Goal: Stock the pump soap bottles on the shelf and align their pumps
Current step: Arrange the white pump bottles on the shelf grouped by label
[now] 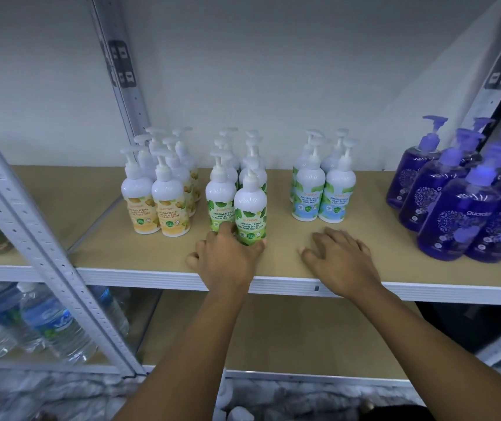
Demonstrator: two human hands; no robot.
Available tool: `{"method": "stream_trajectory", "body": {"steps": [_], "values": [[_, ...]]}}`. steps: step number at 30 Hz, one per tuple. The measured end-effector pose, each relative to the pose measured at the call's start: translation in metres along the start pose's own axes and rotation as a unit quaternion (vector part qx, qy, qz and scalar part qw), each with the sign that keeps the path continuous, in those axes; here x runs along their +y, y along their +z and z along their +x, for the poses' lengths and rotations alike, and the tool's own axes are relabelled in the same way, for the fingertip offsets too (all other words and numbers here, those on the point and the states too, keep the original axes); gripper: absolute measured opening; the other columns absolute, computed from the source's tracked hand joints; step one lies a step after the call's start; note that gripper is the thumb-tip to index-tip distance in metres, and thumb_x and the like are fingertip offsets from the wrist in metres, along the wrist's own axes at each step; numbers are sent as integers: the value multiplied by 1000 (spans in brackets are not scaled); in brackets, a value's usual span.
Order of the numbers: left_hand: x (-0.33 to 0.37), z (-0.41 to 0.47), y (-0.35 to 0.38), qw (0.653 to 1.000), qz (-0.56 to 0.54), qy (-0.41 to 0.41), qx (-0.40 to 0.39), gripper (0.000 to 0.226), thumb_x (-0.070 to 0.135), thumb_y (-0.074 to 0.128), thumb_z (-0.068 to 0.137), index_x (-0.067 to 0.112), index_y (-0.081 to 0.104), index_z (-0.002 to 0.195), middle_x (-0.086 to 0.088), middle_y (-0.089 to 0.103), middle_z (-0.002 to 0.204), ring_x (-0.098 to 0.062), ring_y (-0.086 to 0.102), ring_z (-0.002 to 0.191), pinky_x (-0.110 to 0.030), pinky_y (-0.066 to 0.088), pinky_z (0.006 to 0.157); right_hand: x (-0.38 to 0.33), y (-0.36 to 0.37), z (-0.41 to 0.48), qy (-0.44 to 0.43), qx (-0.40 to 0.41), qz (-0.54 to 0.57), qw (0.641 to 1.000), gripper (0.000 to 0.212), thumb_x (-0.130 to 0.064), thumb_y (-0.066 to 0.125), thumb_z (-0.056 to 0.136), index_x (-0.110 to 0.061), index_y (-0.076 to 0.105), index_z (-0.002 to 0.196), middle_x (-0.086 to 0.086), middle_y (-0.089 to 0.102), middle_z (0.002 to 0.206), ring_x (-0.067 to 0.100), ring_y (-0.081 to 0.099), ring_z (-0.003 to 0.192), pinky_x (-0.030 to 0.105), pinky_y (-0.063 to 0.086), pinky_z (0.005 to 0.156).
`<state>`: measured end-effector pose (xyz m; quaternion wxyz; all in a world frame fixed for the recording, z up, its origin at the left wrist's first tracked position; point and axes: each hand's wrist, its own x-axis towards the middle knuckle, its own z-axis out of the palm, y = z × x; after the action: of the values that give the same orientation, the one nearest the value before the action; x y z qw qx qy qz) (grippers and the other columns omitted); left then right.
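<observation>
A white pump bottle with a green leaf label (250, 208) stands at the front of the green group on the tan shelf board (140, 250). My left hand (228, 262) grips its base, fingers curled round the bottom. To its right my right hand (338, 256) rests on the bare board with fingers spread, holding nothing. Yellow-label bottles (155, 196) stand to the left in two rows. Blue-label bottles (322, 189) stand to the right. Purple pump bottles (452, 214) fill the far right.
Grey metal uprights (30, 247) frame the shelf at left and right. Water bottles (45, 323) lie on the lower left shelf. A lower tan board (288, 335) sits under my arms. White pump tops (237, 413) show near the floor.
</observation>
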<state>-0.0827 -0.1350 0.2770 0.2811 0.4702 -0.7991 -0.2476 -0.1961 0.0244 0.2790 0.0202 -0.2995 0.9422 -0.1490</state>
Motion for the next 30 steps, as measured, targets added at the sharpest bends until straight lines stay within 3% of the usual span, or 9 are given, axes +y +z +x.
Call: {"method": "stream_trajectory", "body": {"steps": [5,23,30], "values": [[4,5,7,1000,2,-19,15,57,70,76,66,26,60,98,6,66,101,-22,53,107,-40,24,85,-1,0,-1,0,1,-3,1000,60,-64,35,96,-32,44,145,-4,27,162,18,16,151,43,8,121],[8,7,18,997,48,-24,57,55,75,71,66,28,65,92,7,69,96,-22,55,104,-41,28,84,2,2,0,-4,12,5,1000,60,-65,36,95,-31,45,145,-4,28,161,17,16,151,43,7,121],[8,3,12,998,42,-11,36,58,76,70,66,26,65,94,6,68,97,-23,55,106,-40,27,85,3,1,-1,-9,21,16,1000,57,-62,41,96,-29,50,142,-2,32,160,17,21,149,42,10,120]]}}
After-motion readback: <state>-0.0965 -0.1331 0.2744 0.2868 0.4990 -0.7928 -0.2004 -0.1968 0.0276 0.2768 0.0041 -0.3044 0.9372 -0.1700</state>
